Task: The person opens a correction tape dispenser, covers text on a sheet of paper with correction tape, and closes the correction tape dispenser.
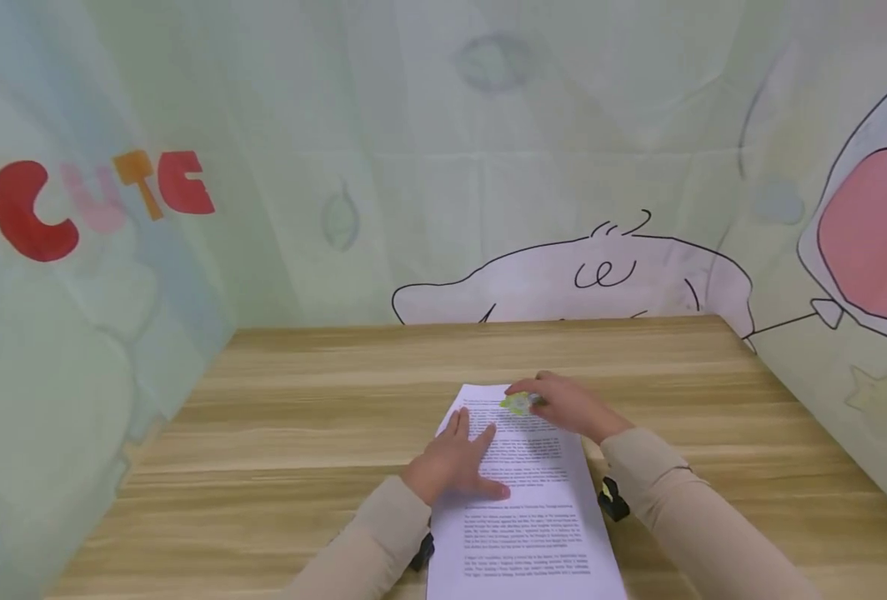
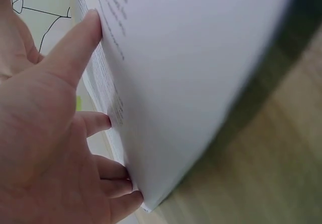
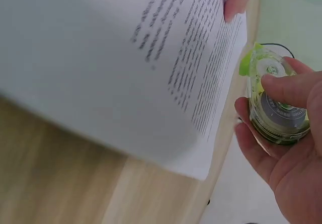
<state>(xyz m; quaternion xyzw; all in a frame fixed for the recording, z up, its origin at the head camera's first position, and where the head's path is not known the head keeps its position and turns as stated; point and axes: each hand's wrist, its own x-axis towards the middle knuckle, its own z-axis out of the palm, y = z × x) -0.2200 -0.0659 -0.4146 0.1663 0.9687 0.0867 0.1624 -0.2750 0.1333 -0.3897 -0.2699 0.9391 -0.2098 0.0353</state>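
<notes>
A printed sheet of paper (image 1: 526, 529) lies lengthwise on the wooden table, covered with paragraphs of small black text. My left hand (image 1: 454, 461) rests on its left side with fingers spread, the fingertips pressing on the page in the left wrist view. Over the upper right of the sheet, my right hand (image 1: 569, 407) grips a correction tape (image 3: 276, 108) between thumb and fingers. The dispenser has a clear round body, a dark reel inside and a bright green tip (image 3: 245, 63). In the right wrist view the tip points toward the page's upper lines.
The wood-grain table (image 1: 301, 433) extends on both sides of the paper. A pale printed curtain (image 1: 301, 208) with cartoon drawings encloses its back and sides. Dark wrist straps (image 1: 613, 500) show below both sleeves.
</notes>
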